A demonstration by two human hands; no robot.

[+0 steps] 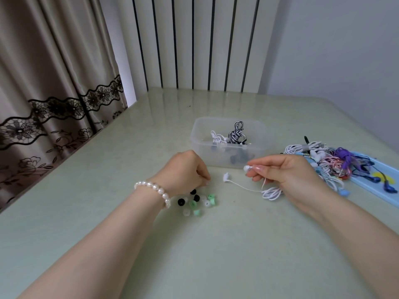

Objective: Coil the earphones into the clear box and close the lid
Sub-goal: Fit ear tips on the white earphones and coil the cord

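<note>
The clear box (200,134) stands open mid-table, holding a white coiled earphone and a black-and-white striped one (236,132). My right hand (287,171) pinches one bud of a white earphone (247,168); its cable (272,192) loops under the hand, and the second bud (226,176) lies on the table. My left hand (185,169), with a pearl bracelet on the wrist, has its fingers curled down over a small pile of ear tips (198,201); whether it pinches one is hidden.
A tangle of white, pink, purple and blue earphones (336,162) lies to the right on a light blue tray or lid (367,186). Curtain hangs at left, a radiator behind the table's far edge.
</note>
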